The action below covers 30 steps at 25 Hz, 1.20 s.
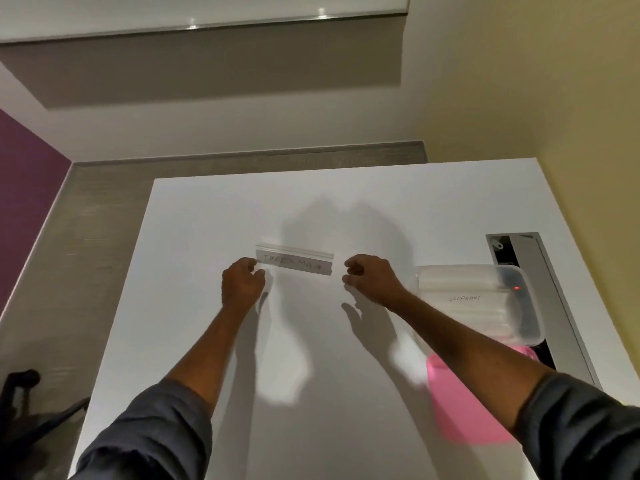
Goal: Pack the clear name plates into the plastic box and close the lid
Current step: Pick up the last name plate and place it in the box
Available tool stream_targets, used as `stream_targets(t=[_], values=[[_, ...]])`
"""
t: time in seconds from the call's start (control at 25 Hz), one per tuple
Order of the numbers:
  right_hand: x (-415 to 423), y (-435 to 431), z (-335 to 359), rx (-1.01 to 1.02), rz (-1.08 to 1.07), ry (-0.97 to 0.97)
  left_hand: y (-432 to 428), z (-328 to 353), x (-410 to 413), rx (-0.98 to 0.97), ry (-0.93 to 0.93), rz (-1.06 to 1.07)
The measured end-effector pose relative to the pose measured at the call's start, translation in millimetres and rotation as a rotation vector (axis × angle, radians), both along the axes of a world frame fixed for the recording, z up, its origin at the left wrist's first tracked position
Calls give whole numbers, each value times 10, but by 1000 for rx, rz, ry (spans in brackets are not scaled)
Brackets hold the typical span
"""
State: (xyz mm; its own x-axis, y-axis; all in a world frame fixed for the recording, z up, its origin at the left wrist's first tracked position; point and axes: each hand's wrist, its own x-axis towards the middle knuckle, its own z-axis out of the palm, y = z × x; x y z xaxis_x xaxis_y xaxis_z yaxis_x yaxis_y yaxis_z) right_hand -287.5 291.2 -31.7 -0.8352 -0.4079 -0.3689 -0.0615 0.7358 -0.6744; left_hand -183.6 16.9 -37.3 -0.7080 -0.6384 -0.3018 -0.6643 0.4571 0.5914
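A clear name plate (295, 263) with handwritten letters stands on the white table (214, 216), mid-table. My left hand (242, 282) pinches its left end between thumb and fingers. My right hand (369, 276) hovers just off its right end, fingers curled, a small gap between them and the plate. The clear plastic box (519, 306) sits at the right, lid off, with several name plates (464, 299) stacked inside; the top one carries writing. A pink lid (460, 410) lies in front of the box, partly under my right forearm.
A grey cable tray slot (540, 258) is cut into the table behind and beside the box. The table's left edge drops to a grey carpet (86, 254). A dark chair base (24, 403) stands at the lower left.
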Motion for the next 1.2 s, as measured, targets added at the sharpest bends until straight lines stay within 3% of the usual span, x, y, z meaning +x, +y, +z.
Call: stream_targets(t=[0.12, 0.2, 0.44, 0.64, 0.96, 1.2], values=[[-5, -287, -95, -143, -188, -241, -206, -97, -38, 60, -27, 27], [-5, -432, -158, -180, -266, -299, -291, -124, -95, 111, -20, 75], [0, -635, -361, -148, -340, -217, -362, -188, -275, 154, -67, 21], [-19, -670, -402, -143, -353, -205, -366, -245, -292, 175, 6, -35], [-38, -460, -297, -172, -337, -152, -183, -164, -196, 314, 136, 279], [-62, 11, -102, -254, -411, -192, 124, -27, -35, 468, 213, 365]])
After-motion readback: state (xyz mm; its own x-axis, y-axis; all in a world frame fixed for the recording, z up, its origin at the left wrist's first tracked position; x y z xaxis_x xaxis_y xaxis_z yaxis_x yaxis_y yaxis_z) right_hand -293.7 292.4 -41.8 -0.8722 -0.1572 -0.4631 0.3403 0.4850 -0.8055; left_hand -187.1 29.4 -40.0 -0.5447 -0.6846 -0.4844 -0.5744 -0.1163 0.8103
